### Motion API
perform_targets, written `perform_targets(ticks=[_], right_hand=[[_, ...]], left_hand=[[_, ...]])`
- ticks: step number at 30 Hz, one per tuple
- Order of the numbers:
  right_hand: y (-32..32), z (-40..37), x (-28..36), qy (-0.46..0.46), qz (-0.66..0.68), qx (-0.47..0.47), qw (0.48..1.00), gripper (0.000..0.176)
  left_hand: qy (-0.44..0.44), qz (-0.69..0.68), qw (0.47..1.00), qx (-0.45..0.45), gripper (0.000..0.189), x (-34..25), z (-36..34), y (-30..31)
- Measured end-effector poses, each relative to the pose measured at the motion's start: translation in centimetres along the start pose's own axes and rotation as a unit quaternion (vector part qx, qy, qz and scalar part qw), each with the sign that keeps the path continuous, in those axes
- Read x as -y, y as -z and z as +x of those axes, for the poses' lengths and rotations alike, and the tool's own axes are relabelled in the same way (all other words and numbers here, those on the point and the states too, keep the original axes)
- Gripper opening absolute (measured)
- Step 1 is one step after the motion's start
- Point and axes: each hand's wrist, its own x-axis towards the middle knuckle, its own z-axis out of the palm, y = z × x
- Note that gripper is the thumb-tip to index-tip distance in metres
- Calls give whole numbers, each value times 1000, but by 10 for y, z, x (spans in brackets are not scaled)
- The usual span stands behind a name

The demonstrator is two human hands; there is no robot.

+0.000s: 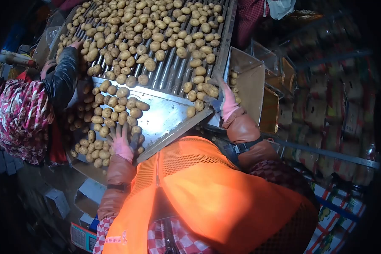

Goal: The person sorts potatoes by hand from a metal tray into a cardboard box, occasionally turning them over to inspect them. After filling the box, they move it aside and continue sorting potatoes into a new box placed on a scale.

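Note:
Potatoes point(136, 113) lie in a loose heap on a shiny metal chute point(161, 118) in front of me. My left hand point(122, 143), in a pink and grey glove, rests against the lower potatoes of this heap with its fingers spread. Above the chute, a roller conveyor point(158, 79) carries many more potatoes. At its right lower corner my right hand point(227, 100), gloved the same way, reaches over the edge. Its thumb and fingers are apart beside a small cluster of potatoes point(210, 89).
To the left, a person point(21, 118) in a patterned head covering reaches a hand point(76, 44) onto the conveyor. A cardboard box point(250, 78) holding some potatoes stands right of the conveyor. Stacked cartons point(317, 106) fill the right side, and another box point(90, 197) sits lower left.

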Motion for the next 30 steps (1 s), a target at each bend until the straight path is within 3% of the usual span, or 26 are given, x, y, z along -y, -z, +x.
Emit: perform_targets(ticks=[3,5,6,7,8,9,10,11,12,13,15,17,18,19,20,21,22,23,24,25,27,28,29,30], right_hand=[[7,-4,-11,23,37,-24,999,79],[12,-7,-17,-92,279,-96,951,56],[38,-14,-28,-109,267,-62,956,55],[54,-17,-16,-263,293,-168,904,43],[93,-20,-88,-75,343,-218,910,44],[121,-24,-105,-111,332,-235,907,52],[197,-42,-124,-250,411,-87,872,41],[195,-46,-102,-164,343,-173,908,39],[303,-50,-205,-76,229,-303,922,46],[291,-48,-203,-81,227,-283,928,46],[264,-42,-174,-53,-125,-246,960,47],[229,-36,-152,3,-455,-183,871,49],[207,-34,-145,38,-599,-148,786,50],[170,-16,-141,45,-506,-106,855,52],[121,3,-136,2,-239,-57,969,54],[68,14,-122,-52,37,-5,998,56],[23,20,-111,-47,173,87,980,58],[-28,23,-47,-162,176,67,969,56],[-76,22,-16,-192,142,43,970,62],[-94,33,-10,-183,147,151,960,65],[-131,64,-6,-126,13,219,968,56],[-156,71,-1,-93,-21,227,969,49],[-180,77,5,-59,-57,234,969,44],[-195,103,-24,-73,42,229,970,37]], left_hand=[[-2,1,1000,-7,67,0,-1,2],[-19,7,1000,-14,66,0,-1,4],[7,7,1000,6,64,1,-2,0],[22,9,1000,5,64,0,-2,-1],[14,-3,1000,21,64,2,-2,-1],[13,-13,999,35,64,8,-3,1],[4,-17,1000,7,63,14,-5,-3],[-11,-22,1000,-17,62,16,-8,-7],[-7,-26,999,-21,61,13,-10,-2],[-9,-31,999,-25,61,10,-8,4],[13,-74,996,-49,49,4,-6,13],[4,-100,986,-129,49,5,-6,4],[-7,-107,990,-92,50,0,-9,9],[-45,-60,993,-86,52,-6,-11,19],[-55,-40,995,-67,55,2,-13,20],[-65,-17,996,-54,58,13,-14,19],[-20,-15,999,-44,61,31,-13,21],[27,-14,999,-34,64,50,-17,21],[113,29,991,-68,64,66,-26,8],[131,30,988,-70,64,73,-37,6],[252,-1,963,-94,61,89,-52,8],[317,-22,944,-85,63,81,-54,16],[327,-24,941,-87,63,68,-53,10],[318,-10,945,-80,60,55,-49,3]])
